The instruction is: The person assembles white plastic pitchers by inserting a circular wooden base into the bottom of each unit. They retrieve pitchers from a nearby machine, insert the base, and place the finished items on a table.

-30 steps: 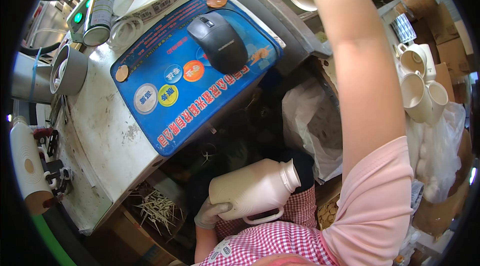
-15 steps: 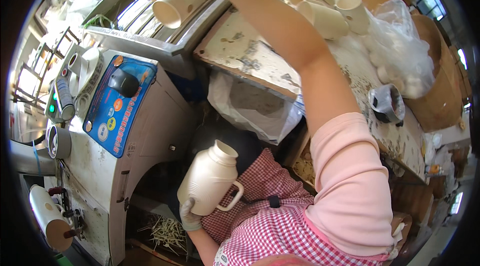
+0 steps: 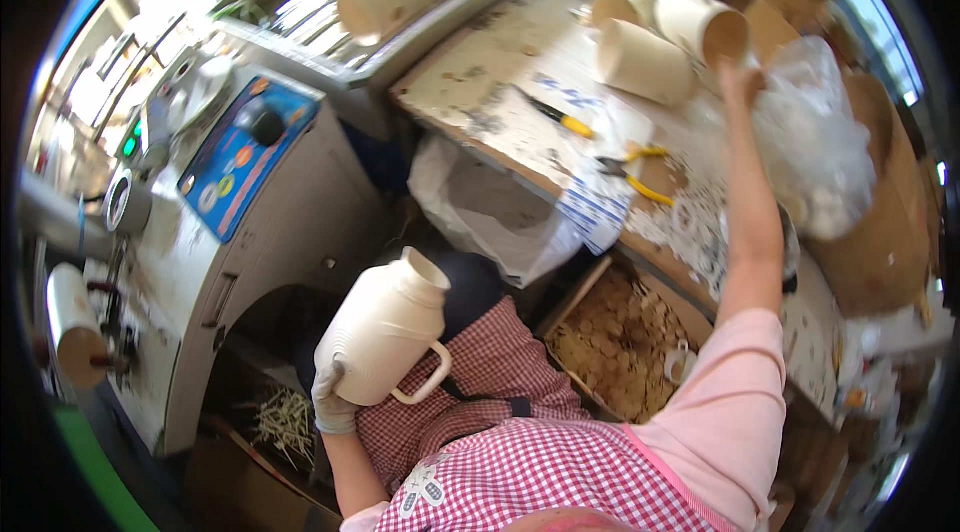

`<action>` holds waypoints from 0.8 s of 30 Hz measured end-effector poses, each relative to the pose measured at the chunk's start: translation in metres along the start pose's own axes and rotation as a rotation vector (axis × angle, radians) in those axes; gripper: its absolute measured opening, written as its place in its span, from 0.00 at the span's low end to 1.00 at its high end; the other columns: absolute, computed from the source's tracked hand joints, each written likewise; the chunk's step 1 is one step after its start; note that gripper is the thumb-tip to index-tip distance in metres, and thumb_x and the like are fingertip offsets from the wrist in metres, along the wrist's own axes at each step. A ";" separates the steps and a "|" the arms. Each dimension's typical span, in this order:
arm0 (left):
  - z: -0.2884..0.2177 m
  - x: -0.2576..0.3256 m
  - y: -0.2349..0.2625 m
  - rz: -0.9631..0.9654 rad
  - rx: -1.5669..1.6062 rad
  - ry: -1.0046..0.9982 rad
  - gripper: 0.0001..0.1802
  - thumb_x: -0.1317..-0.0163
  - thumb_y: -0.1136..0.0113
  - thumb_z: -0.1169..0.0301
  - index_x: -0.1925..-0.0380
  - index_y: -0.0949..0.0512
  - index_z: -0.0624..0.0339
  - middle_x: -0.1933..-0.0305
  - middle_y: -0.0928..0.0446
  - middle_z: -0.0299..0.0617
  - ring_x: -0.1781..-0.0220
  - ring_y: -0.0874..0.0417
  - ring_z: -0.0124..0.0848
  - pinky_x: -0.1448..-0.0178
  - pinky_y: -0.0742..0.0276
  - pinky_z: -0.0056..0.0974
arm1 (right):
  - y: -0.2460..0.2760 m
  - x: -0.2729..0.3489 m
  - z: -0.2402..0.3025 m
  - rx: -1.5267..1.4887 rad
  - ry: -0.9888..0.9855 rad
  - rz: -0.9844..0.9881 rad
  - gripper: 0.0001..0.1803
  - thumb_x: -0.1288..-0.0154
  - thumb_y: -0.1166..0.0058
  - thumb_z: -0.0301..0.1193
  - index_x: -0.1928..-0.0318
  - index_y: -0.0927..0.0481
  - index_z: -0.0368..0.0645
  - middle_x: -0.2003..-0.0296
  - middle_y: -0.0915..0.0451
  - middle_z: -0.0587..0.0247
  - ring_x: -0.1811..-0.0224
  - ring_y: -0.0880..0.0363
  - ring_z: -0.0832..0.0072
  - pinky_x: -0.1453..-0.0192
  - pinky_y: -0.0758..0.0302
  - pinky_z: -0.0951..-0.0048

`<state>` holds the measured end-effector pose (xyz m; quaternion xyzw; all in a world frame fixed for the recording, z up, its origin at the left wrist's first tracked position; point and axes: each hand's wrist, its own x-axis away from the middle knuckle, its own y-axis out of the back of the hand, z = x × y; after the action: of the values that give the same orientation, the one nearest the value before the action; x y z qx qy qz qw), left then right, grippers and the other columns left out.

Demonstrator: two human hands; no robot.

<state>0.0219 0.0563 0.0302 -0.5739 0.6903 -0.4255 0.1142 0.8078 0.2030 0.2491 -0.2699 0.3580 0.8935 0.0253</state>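
My left hand [image 3: 335,397], in a pale glove, is closed on the lower end of a cream ribbed jug [image 3: 385,327]. This jug is tilted above my lap, with its open neck upward and its loop handle to the right. My right hand [image 3: 742,87] is bare and reaches far across the workbench, its fingers at the open rim of another cream jug [image 3: 692,22] with a handle. That jug lies on its side among similar ones; the fingers are slightly blurred and partly hidden at the rim. A cream cylinder [image 3: 645,62] lies just left of it.
On the bench [image 3: 480,52] lie a yellow-handled knife [image 3: 560,114] and yellow-handled cutters [image 3: 640,177]. A clear plastic bag [image 3: 815,152] stands at the right. Below is a box of round scraps [image 3: 610,342]. Cream cylinders [image 3: 390,2] fill a rack; a machine cabinet [image 3: 270,222] stands left.
My right hand has moved from the rack at the top across to the jugs at the right of the bench. The view has shifted, uncovering the knife and cutters. My left hand keeps its jug.
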 end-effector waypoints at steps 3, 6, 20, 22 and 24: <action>-0.004 0.003 -0.004 -0.027 0.008 0.016 0.38 0.40 0.29 0.70 0.32 0.32 0.73 0.34 0.22 0.54 0.36 0.18 0.45 0.32 0.22 0.50 | 0.016 0.024 0.071 -0.221 0.951 -0.525 0.25 0.35 0.40 0.24 0.37 0.24 0.41 0.41 0.23 0.50 0.36 0.26 0.51 0.30 0.30 0.53; -0.010 -0.013 -0.013 0.011 -0.007 0.086 0.39 0.44 0.27 0.71 0.32 0.30 0.72 0.36 0.21 0.53 0.36 0.18 0.44 0.31 0.23 0.48 | -0.027 0.088 0.180 -0.568 1.010 0.074 0.18 0.33 0.39 0.27 0.44 0.18 0.43 0.49 0.16 0.56 0.43 0.21 0.61 0.34 0.27 0.63; -0.055 -0.076 -0.004 -0.174 -0.009 0.344 0.42 0.42 0.29 0.71 0.29 0.34 0.71 0.34 0.23 0.50 0.33 0.21 0.38 0.29 0.28 0.42 | -0.400 0.226 0.549 0.127 0.941 0.638 0.32 0.38 0.41 0.52 0.45 0.18 0.38 0.45 0.19 0.39 0.44 0.17 0.47 0.39 0.22 0.49; -0.063 -0.086 0.000 -0.172 0.025 0.408 0.41 0.41 0.30 0.71 0.28 0.35 0.71 0.35 0.22 0.50 0.34 0.21 0.38 0.30 0.26 0.42 | -0.423 0.219 0.559 0.182 0.960 0.645 0.28 0.38 0.43 0.48 0.48 0.16 0.38 0.48 0.18 0.39 0.46 0.16 0.47 0.42 0.20 0.50; -0.070 -0.092 0.004 -0.179 -0.015 0.450 0.40 0.40 0.30 0.71 0.29 0.34 0.71 0.36 0.22 0.49 0.35 0.21 0.37 0.31 0.25 0.42 | -0.435 0.208 0.564 0.216 0.975 0.631 0.24 0.38 0.44 0.45 0.51 0.15 0.38 0.52 0.17 0.38 0.49 0.15 0.47 0.44 0.19 0.51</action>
<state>0.0029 0.1704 0.0393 -0.5243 0.6480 -0.5459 -0.0850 0.4721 0.8639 0.2102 -0.5259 0.4802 0.5891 -0.3819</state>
